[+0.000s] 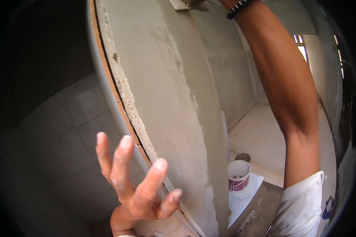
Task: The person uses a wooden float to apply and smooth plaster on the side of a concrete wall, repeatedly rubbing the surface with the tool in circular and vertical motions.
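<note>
At the top edge, my right hand (228, 2) is mostly cut off by the picture. A flat trowel (188, 5) smeared with plaster shows beside it, against the wall; it appears to be in that hand, though the fingers are out of sight. A dark beaded bracelet (239, 8) circles the right wrist. My left hand (140, 189) is raised in front of the wall's left edge, fingers spread and dusty, holding nothing. Between the hands runs a tall plastered wall face (162, 98), with a damp-looking darker band along its right side.
A rough mortar edge and an orange-brown strip (106, 65) line the wall's left side. Darker large tiles (87, 98) lie beyond it. At lower right, a white and maroon bucket (239, 173) stands on a white sheet (247, 197), by a dark round container (243, 157).
</note>
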Demonstrator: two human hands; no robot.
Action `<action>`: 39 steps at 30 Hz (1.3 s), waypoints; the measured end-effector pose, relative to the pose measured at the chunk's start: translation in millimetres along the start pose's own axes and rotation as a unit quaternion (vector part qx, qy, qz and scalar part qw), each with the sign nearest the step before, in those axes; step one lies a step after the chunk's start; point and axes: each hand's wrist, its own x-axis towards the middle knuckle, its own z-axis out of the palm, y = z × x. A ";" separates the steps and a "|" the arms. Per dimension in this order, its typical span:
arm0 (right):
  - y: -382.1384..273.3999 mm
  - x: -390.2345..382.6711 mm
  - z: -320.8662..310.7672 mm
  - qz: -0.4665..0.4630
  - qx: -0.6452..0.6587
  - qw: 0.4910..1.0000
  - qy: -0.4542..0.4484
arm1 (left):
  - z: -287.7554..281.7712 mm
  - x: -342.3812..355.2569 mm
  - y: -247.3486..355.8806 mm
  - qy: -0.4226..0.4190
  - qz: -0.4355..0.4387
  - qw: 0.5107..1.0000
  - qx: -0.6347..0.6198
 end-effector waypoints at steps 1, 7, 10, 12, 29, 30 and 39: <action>-3.1 -15.7 -5.7 0.027 0.017 0.999 -0.020 | -0.6 -0.7 -1.9 -0.017 0.000 0.999 0.029; -26.3 -194.5 41.1 -0.101 -0.088 0.990 0.036 | -28.2 6.4 -5.9 -0.079 0.001 0.981 0.178; -54.1 -295.9 12.0 -0.032 -0.067 0.994 -0.075 | -9.1 23.0 -4.7 -0.080 0.031 0.983 0.160; -67.6 -354.9 3.9 -0.022 -0.070 0.989 -0.129 | -4.8 29.5 -0.9 -0.097 0.041 0.980 0.171; 12.0 -177.8 26.7 -0.183 -0.049 0.971 0.148 | -8.5 18.8 23.3 -0.267 0.063 0.931 0.241; -5.2 -203.4 27.6 -0.102 -0.090 0.988 0.071 | -12.2 13.6 22.0 -0.276 0.061 0.928 0.243; -113.7 -485.8 10.2 0.170 0.028 0.971 -0.167 | -4.5 2.3 31.7 -0.360 0.152 0.898 0.203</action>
